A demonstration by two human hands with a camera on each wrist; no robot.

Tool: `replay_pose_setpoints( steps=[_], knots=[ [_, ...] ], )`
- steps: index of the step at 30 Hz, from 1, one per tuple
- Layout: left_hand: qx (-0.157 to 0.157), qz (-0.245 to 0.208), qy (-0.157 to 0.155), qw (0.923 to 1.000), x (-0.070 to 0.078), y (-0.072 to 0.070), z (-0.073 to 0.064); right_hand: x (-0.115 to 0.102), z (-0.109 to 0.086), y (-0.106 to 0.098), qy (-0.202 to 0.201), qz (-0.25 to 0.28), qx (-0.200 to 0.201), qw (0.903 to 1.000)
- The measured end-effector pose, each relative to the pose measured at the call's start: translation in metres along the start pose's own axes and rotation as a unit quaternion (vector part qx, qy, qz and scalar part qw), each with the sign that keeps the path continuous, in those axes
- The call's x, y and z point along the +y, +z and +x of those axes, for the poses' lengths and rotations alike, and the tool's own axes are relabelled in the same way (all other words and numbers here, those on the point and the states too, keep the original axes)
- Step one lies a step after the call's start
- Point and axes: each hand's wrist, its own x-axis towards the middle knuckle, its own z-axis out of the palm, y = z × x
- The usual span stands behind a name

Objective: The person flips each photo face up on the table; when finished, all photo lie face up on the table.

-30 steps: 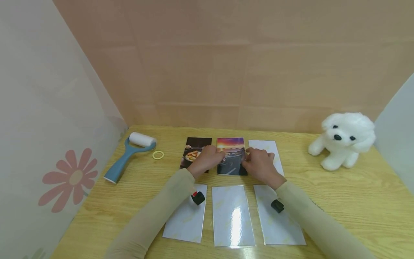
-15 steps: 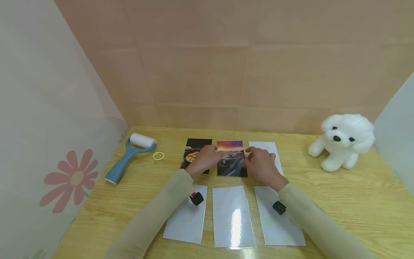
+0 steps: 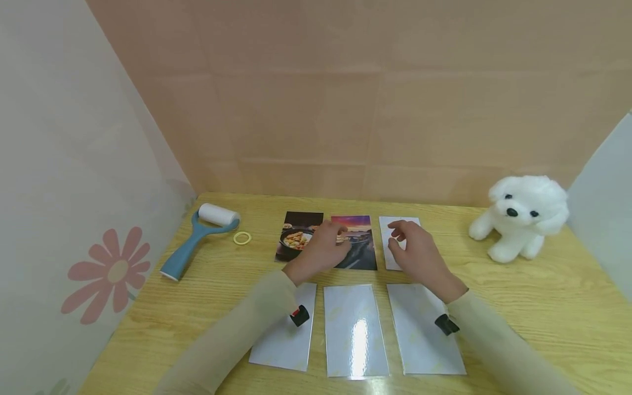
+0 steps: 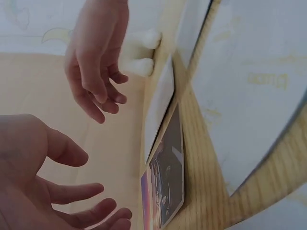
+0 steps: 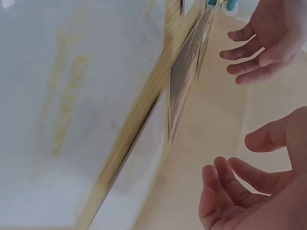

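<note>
My left hand (image 3: 326, 247) hovers over the left side of a sunset road photo card (image 3: 362, 255), hiding part of it. In the left wrist view its fingers are relaxed and hold nothing. My right hand (image 3: 419, 252) is above a white, face-down card (image 3: 385, 227) at the back right. Its fingers are loosely bent, with nothing between them in the right wrist view, and both hands appear clear of the cards there. A dark food photo card (image 3: 303, 218) lies picture-side up to the left of the sunset photo, partly behind my left hand.
Nearer me lies a row of white cards: left (image 3: 286, 340), middle (image 3: 348, 312) and right (image 3: 424, 351). At the left are a blue-handled lint roller (image 3: 190, 244) and a yellow ring (image 3: 242, 243). A white plush dog (image 3: 525, 216) sits at the right.
The right hand has moved right, off the sunset photo's edge and over the white card. My left hand has shifted slightly right, over the sunset photo. The cards lie about where they were.
</note>
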Motion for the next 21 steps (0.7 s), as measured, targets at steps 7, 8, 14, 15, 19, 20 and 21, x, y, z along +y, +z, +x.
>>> replay_pose_setpoints(
  steps=[7, 8, 14, 15, 19, 20, 21],
  knots=[
    [-0.026, 0.089, 0.035, 0.9951, 0.007, 0.010, -0.003, 0.009, -0.013, -0.013, -0.004, -0.015, 0.005, 0.9999],
    [-0.029, 0.103, 0.038, 0.9935, 0.009, 0.011, -0.003, 0.010, -0.015, -0.015, -0.005, -0.017, 0.004, 0.9998],
    [-0.047, 0.153, 0.059, 0.9853, 0.018, 0.021, -0.002, 0.021, -0.025, -0.026, -0.004, -0.022, -0.004, 0.9997],
    [-0.049, 0.156, 0.063, 0.9846, 0.018, 0.023, -0.002, 0.022, -0.026, -0.028, -0.004, -0.022, -0.004, 0.9997],
    [-0.053, 0.161, 0.077, 0.9826, 0.020, 0.031, 0.001, 0.027, -0.031, -0.032, -0.004, -0.024, -0.007, 0.9997],
    [-0.055, 0.158, 0.078, 0.9828, 0.021, 0.032, 0.001, 0.029, -0.032, -0.033, -0.004, -0.026, -0.006, 0.9996],
    [-0.056, 0.157, 0.080, 0.9827, 0.021, 0.034, 0.002, 0.030, -0.033, -0.034, -0.002, -0.028, -0.007, 0.9996]
  ],
)
